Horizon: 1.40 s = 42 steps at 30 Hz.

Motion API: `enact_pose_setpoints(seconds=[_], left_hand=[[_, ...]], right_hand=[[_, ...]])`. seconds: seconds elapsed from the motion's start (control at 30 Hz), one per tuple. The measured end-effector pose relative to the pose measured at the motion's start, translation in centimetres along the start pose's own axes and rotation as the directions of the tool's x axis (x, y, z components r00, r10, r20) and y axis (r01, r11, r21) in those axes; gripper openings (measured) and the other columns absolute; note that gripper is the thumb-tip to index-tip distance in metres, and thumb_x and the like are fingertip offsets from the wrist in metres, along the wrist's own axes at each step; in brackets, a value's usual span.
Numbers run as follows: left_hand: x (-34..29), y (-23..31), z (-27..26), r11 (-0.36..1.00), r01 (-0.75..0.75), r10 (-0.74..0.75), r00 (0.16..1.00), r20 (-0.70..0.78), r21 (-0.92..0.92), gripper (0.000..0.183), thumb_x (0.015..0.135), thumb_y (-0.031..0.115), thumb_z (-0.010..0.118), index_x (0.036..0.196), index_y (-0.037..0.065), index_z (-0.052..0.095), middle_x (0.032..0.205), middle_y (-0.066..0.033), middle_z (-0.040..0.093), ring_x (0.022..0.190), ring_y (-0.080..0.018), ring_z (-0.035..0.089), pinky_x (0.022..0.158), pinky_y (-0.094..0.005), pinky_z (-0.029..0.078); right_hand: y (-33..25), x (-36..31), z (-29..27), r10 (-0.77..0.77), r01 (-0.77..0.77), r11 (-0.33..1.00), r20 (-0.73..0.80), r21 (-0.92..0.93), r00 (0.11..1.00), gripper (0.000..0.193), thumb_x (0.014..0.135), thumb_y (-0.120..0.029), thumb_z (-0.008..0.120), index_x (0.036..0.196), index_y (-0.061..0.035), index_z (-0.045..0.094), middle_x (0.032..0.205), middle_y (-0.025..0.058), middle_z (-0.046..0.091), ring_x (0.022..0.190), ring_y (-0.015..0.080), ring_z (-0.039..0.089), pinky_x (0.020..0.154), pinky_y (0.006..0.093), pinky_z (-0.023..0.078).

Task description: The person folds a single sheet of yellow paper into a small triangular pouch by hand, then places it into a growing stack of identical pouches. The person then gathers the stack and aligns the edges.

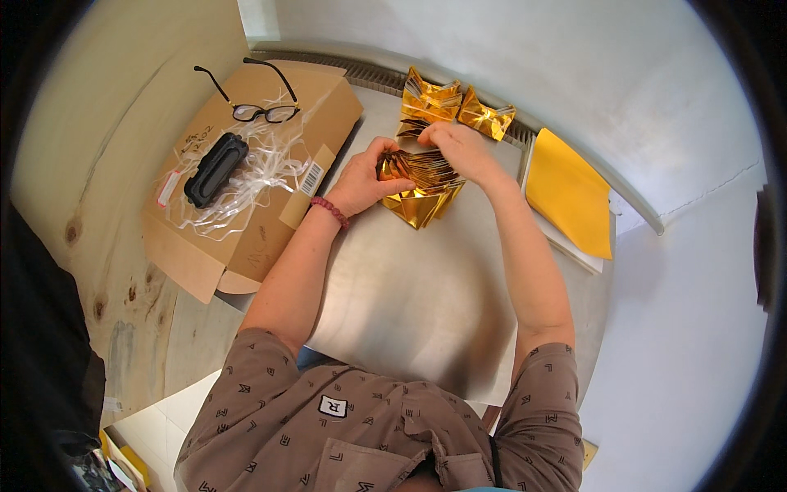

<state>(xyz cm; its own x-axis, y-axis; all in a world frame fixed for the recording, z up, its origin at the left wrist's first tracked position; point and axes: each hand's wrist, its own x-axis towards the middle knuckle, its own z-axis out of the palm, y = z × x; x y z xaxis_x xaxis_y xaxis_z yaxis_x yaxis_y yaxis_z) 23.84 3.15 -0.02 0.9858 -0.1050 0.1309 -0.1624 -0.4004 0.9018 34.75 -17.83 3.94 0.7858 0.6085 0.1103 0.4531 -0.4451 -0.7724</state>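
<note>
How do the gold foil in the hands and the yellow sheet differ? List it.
The gold foil is shiny and creased into pleats; the yellow sheet is matte and flat. Both hands, left and right, grip the gold foil; the yellow sheet lies untouched to the right. Both rest on the metal table.

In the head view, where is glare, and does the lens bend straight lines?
In the head view, the gold foil sheet between the left hand and the right hand reflects bright glare; the metal table top shows a soft sheen; the ribbed edge behind curves toward the rim, and the picture corners are black.
</note>
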Motion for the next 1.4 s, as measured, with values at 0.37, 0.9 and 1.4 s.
enact_pose_setpoints(seconds=[0.37, 0.9, 1.4], left_hand=[[-0.4, 0.5, 0.1, 1.000, -0.005, 0.005, 1.000, 0.005, 0.004, 0.056, 0.088, 0.023, 0.087, 0.126, 0.006, 0.050, 0.104, -0.0055, 0.071, 0.097, -0.0117, 0.066, 0.090, -0.0285, 0.054], [-1.2, 0.1, 0.3, 0.998, -0.014, 0.019, 0.996, 0.081, -0.059, 0.056, 0.085, 0.018, 0.089, 0.126, 0.005, 0.052, 0.105, -0.0048, 0.071, 0.095, -0.0100, 0.066, 0.088, -0.0281, 0.055], [-1.5, 0.0, 0.2, 0.996, 0.006, 0.003, 0.996, 0.094, -0.092, 0.056, 0.085, 0.016, 0.089, 0.126, 0.005, 0.053, 0.110, -0.0041, 0.071, 0.101, -0.0090, 0.066, 0.091, -0.0276, 0.055]], right_hand=[[1.2, 2.0, -1.0, 0.059, -0.137, 0.958, -0.293, -0.253, 0.954, 0.047, 0.083, -0.013, 0.073, 0.130, -0.0066, 0.068, 0.131, 0.0125, 0.059, 0.123, 0.0283, 0.061, 0.103, 0.0403, 0.053], [-1.1, 3.3, -1.2, -0.104, -0.002, 0.602, -0.080, -0.799, 0.991, 0.014, 0.079, -0.023, 0.079, 0.089, -0.0149, 0.075, 0.093, 0.0052, 0.072, 0.106, 0.0266, 0.061, 0.093, 0.0433, 0.046], [1.6, 3.4, -1.4, -0.303, 0.037, 0.846, -0.423, -0.532, 0.854, 0.041, 0.095, -0.039, 0.073, 0.126, -0.0122, 0.071, 0.123, 0.0065, 0.071, 0.113, 0.0290, 0.063, 0.104, 0.0429, 0.046]])
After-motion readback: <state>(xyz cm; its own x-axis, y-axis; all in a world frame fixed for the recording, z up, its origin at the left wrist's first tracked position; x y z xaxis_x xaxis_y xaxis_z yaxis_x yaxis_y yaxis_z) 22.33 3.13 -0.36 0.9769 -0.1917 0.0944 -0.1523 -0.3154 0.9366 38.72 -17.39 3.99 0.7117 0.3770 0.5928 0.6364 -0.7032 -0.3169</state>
